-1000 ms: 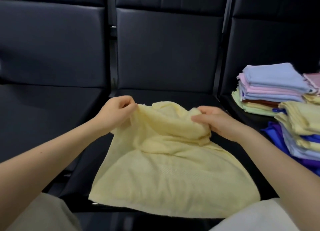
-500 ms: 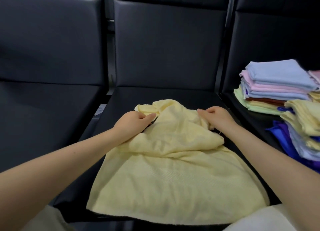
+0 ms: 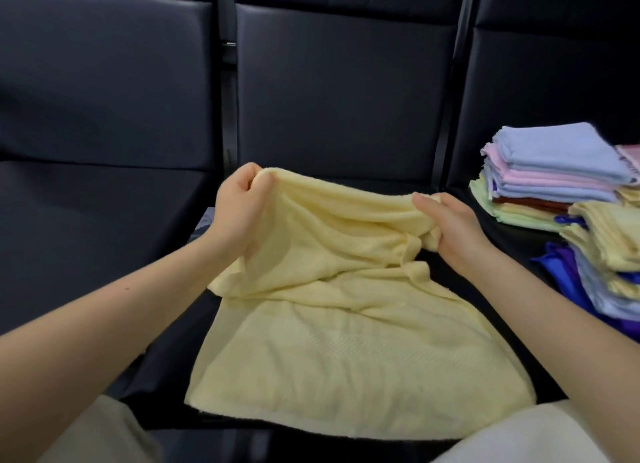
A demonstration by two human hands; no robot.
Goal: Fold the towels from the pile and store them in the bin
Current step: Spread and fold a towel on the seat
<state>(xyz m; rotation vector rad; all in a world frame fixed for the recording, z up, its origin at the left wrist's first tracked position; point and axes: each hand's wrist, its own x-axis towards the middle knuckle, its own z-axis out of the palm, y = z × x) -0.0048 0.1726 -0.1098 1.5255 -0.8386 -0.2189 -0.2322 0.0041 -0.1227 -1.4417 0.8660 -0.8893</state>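
Both hands lift the far edge of the yellow towel

The left hand [image 3: 239,213] and right hand [image 3: 446,223] each pinch the towel [image 3: 346,341] with curled fingers, its near half flat on the seat [image 3: 346,116], likely to pull it taut for a fold (no bin in view); the stack [image 3: 554,182] waits at right.

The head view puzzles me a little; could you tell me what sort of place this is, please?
Probably a waiting area or transport cabin: a row of dark padded seats with upright backs. The person works a yellow towel on one seat, with towel stacks on the next.
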